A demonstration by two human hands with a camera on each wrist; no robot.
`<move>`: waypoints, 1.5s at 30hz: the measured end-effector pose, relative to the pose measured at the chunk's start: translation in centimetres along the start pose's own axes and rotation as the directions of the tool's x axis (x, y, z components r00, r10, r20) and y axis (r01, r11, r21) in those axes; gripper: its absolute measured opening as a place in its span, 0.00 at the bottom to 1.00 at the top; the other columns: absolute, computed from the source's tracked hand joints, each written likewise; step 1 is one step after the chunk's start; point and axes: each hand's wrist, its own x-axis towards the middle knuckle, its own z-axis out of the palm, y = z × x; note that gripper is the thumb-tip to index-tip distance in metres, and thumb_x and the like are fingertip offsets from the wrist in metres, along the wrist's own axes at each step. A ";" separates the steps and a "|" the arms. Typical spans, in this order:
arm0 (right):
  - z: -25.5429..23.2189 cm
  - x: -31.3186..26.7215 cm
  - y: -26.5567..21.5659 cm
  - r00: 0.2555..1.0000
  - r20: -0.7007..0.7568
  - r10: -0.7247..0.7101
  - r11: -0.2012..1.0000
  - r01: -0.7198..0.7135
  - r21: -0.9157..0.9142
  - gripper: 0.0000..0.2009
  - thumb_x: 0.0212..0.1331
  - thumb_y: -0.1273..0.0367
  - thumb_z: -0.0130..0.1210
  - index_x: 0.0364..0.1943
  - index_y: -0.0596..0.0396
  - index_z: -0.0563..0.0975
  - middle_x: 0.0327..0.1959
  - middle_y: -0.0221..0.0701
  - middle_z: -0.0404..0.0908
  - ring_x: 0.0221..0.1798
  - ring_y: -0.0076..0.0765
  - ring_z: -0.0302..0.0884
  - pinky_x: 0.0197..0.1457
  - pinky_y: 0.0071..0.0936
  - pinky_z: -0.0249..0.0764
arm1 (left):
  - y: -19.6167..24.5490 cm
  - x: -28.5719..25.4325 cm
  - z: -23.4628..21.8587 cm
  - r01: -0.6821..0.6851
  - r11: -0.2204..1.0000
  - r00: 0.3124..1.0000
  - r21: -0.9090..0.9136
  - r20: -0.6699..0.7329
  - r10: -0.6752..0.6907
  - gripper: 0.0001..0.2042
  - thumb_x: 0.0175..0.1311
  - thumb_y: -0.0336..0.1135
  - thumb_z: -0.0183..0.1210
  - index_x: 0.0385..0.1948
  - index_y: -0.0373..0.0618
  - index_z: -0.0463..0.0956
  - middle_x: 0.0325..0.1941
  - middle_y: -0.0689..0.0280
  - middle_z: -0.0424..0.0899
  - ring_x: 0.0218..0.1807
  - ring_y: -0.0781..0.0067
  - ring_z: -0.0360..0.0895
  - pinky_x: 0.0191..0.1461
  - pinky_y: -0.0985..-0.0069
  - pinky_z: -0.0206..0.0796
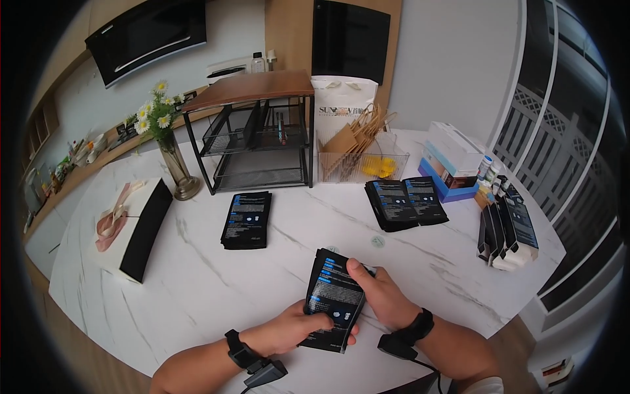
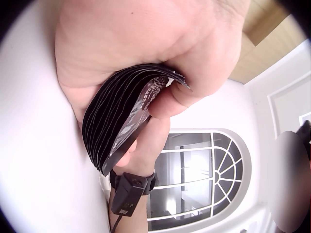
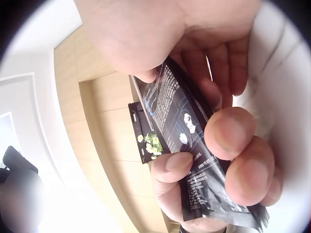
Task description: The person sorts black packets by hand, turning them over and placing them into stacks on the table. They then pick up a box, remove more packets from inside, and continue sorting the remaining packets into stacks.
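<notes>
A stack of flat black sachets [image 1: 335,295] with white print and blue labels is held over the near side of the table. My left hand [image 1: 295,328] grips its lower end, thumb on the printed face and fingers underneath. The right hand [image 1: 387,295] grips the upper right edge, its thumb near the top corner. In the left wrist view the several layers of the sachet stack [image 2: 116,111] fan out and bend in the left hand's curl. The right wrist view shows both hands around the sachet stack [image 3: 180,126].
Sachet piles lie at the left [image 1: 247,220] and right [image 1: 407,202] of the marble-patterned table [image 1: 197,302]. Behind stand a wire desk rack [image 1: 262,177], a flower vase [image 1: 177,164] and a clear bin [image 1: 335,167]. A ribboned box [image 1: 138,223] lies left; black packs [image 1: 508,226] stand right.
</notes>
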 end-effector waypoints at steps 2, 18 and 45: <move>0.5 0.0 -0.2 0.990 -0.060 -0.131 0.991 0.130 -0.025 0.28 0.77 0.48 0.47 0.50 0.64 0.79 0.41 0.33 0.86 0.44 0.25 0.82 0.52 0.25 0.78 | 0.3 -0.1 0.3 0.007 1.000 1.000 0.015 -0.021 -0.007 0.25 0.67 0.23 0.47 0.67 0.37 0.63 0.58 0.47 0.82 0.59 0.51 0.83 0.67 0.60 0.75; -0.8 -0.1 -1.3 0.946 0.315 -0.075 0.996 0.058 0.065 0.23 0.58 0.65 0.74 0.54 0.58 0.77 0.43 0.33 0.86 0.40 0.21 0.83 0.35 0.17 0.80 | -0.3 0.1 0.4 -0.071 0.994 0.997 0.080 -0.011 0.072 0.20 0.80 0.41 0.51 0.65 0.40 0.65 0.55 0.50 0.84 0.56 0.55 0.85 0.60 0.64 0.79; -0.1 0.3 1.1 0.992 0.116 -0.058 0.995 0.047 0.092 0.38 0.76 0.38 0.34 0.53 0.63 0.77 0.44 0.34 0.84 0.46 0.24 0.82 0.53 0.20 0.77 | -0.6 0.2 0.3 -0.062 0.996 0.997 0.065 -0.038 0.064 0.22 0.79 0.46 0.52 0.64 0.41 0.67 0.54 0.53 0.85 0.55 0.57 0.85 0.60 0.63 0.79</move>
